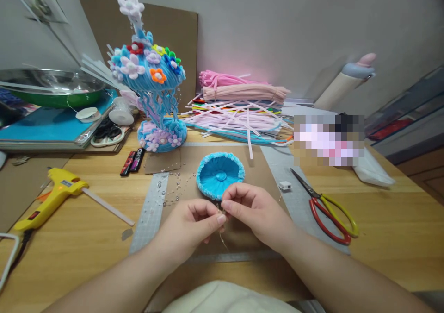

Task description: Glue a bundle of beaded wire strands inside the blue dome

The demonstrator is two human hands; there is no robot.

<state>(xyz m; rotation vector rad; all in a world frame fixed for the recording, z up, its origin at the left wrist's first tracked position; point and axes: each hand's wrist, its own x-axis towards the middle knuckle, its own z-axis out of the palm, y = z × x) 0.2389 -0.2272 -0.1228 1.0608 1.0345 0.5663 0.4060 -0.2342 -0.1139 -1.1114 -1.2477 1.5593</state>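
Close together over the brown cardboard (208, 248), both hands pinch a thin string (224, 241), whose short tail hangs below the fingertips. My left hand (192, 225) closes thumb and forefinger on it from the left. From the right, my right hand (258, 211) does the same, fingertips almost touching the left ones. Whatever small part sits between them is mostly hidden. Just beyond stands a blue fuzzy bowl-shaped piece (219, 176) with a curly rim and a round disc inside, partly covered by my right fingers. Clear strands with small beads (173, 188) lie to its left.
A yellow glue gun (57, 195) lies left; scissors (329, 211) with red and yellow handles lie right. Behind stand a flowered blue pipe-cleaner jellyfish shape (149, 72) and piled pipe cleaners (239, 109). A metal bowl (58, 88) and thread spool (121, 111) are back left.
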